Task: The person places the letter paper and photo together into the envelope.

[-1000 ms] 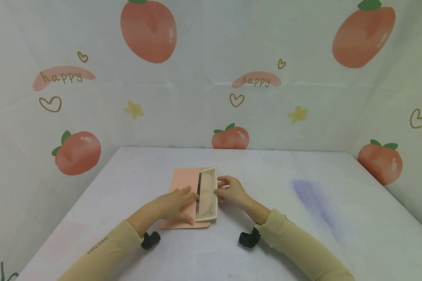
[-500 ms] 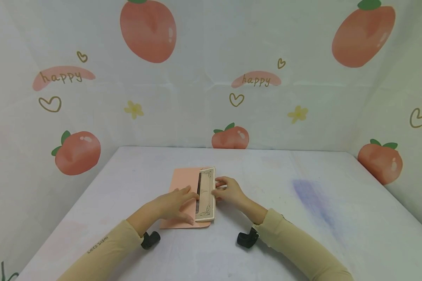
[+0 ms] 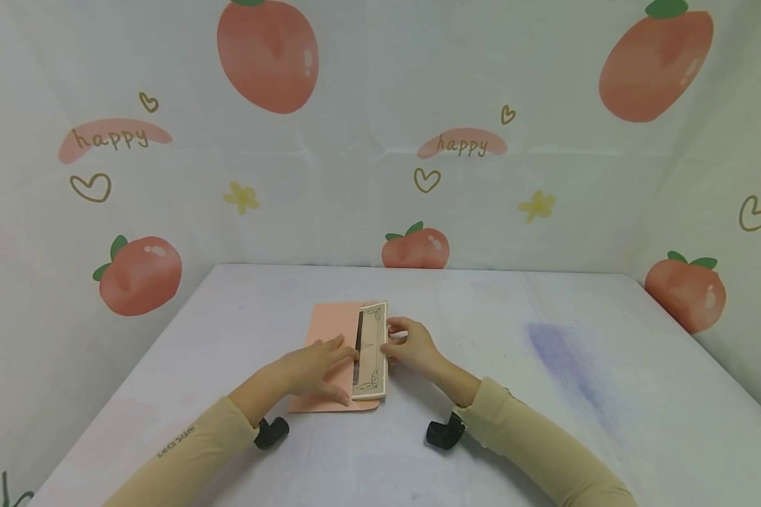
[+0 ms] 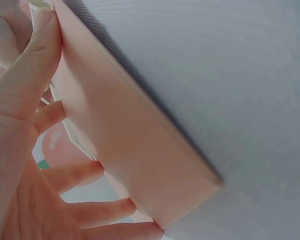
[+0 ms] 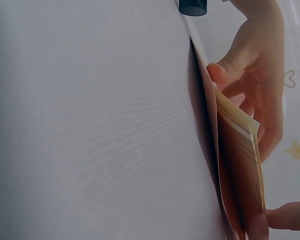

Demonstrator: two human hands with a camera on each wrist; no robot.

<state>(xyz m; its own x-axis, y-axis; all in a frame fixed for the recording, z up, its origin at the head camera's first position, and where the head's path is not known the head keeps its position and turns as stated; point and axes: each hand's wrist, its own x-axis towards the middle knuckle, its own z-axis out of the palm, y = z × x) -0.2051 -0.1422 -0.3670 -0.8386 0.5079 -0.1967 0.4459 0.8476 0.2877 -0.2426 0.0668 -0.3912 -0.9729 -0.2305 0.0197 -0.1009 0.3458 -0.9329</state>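
Note:
A flat pink envelope-like sleeve point(image 3: 330, 320) lies on the table, and a cream card with ornate corner print point(image 3: 371, 352) overlaps its right part. A dark strip shows along the card's left side. My left hand point(image 3: 311, 370) rests on the pink sleeve with fingers spread; in the left wrist view its fingertips point(image 4: 112, 212) touch the pink surface. At the card's right edge, my right hand point(image 3: 418, 346) pinches it between thumb and fingers. The right wrist view shows the layered cream edges point(image 5: 240, 127) standing up from the pink sleeve. How far the card reaches inside is hidden.
Black wrist-camera mounts hang below the left cuff point(image 3: 271, 433) and the right cuff point(image 3: 446, 431). The white table point(image 3: 495, 338) has a purple smudge point(image 3: 567, 370) at right. Behind it hangs a fruit-printed cloth point(image 3: 355, 176).
The card and my right hand have shifted slightly left, mostly between the first and second frames. My left hand and the pink sleeve have stayed in place.

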